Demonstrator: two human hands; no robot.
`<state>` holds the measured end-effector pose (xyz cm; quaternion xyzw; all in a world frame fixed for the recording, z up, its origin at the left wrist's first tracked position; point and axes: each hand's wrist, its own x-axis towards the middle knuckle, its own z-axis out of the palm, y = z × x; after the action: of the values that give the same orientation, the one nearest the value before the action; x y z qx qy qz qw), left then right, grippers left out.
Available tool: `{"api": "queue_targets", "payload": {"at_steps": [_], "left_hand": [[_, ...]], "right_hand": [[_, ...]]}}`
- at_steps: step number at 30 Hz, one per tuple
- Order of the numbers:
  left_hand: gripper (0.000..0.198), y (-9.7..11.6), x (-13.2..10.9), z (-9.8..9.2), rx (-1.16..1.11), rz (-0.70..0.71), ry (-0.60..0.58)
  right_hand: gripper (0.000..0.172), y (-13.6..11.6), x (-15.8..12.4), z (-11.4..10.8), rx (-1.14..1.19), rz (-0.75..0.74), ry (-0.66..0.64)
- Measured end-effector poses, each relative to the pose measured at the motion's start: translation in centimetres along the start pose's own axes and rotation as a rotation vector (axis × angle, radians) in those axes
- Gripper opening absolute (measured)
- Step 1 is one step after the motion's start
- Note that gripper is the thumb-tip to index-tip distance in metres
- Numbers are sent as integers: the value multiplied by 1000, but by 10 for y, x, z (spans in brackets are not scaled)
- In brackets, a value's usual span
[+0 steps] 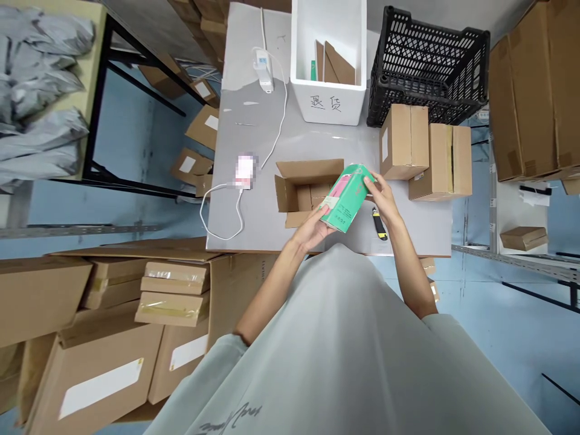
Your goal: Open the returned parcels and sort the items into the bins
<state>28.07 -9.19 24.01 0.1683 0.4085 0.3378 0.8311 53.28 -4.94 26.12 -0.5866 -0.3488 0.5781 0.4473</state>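
Note:
I hold a green and pink product box (348, 198) in both hands above the front of the grey table (254, 133). My left hand (312, 229) grips its near lower end and my right hand (379, 192) grips its far upper end. The box hangs tilted over an open brown carton (302, 186) whose flaps stand spread. A black and yellow utility knife (379, 222) lies on the table just under my right wrist.
Two closed brown cartons (426, 151) stand right of the open one. Behind are a white foam bin (328, 54) and a black crate (426, 60). A phone (245, 171) on a white cable lies to the left. Stacked cartons (136, 314) fill the floor at left.

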Motion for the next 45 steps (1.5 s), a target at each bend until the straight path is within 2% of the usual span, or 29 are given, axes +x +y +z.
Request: {"api": "queue_targets", "payload": {"at_steps": [3, 6, 11, 14, 17, 19, 22, 24, 27, 30, 35, 38, 41, 45], "left_hand": [[57, -6, -4, 2, -152, -81, -40], [59, -11, -8, 5, -193, -123, -81], [57, -6, -6, -4, -16, 29, 15], [60, 1, -4, -10, 76, 51, 25], [60, 4, -3, -12, 53, 42, 17], [59, 5, -2, -11, -28, 38, 0], [54, 6, -2, -8, -158, 7, -14], [50, 8, -1, -7, -226, -18, -12], [46, 15, 3, -7, -287, -26, -16], [49, 27, 10, -9, -275, -17, -48], [62, 58, 18, -20, -32, 19, -102], [69, 79, 13, -33, 153, 101, -33], [66, 96, 4, -48, 278, 167, 61], [62, 105, -5, -69, 369, 227, 163]], "right_hand": [[79, -5, -3, 1, 113, 26, -75], [76, -6, -2, 3, 163, 67, -111], [76, 0, 7, 0, 66, 101, -1], [76, 2, 11, 0, 17, 85, 49], [78, 1, 12, 3, 8, 47, 42], [86, 0, 10, 6, 31, 24, 27], [109, 3, 0, 16, 90, 20, -9], [116, 8, -12, 28, 122, 35, -73], [111, 11, -29, 52, 171, 31, -200], [106, 6, -33, 74, 197, 0, -211], [91, -10, -8, 92, 202, 8, -110], [81, -18, 17, 95, 241, 21, -78], [81, -30, 47, 94, 254, 9, -15], [81, -61, 103, 90, 209, -32, 22]]}}
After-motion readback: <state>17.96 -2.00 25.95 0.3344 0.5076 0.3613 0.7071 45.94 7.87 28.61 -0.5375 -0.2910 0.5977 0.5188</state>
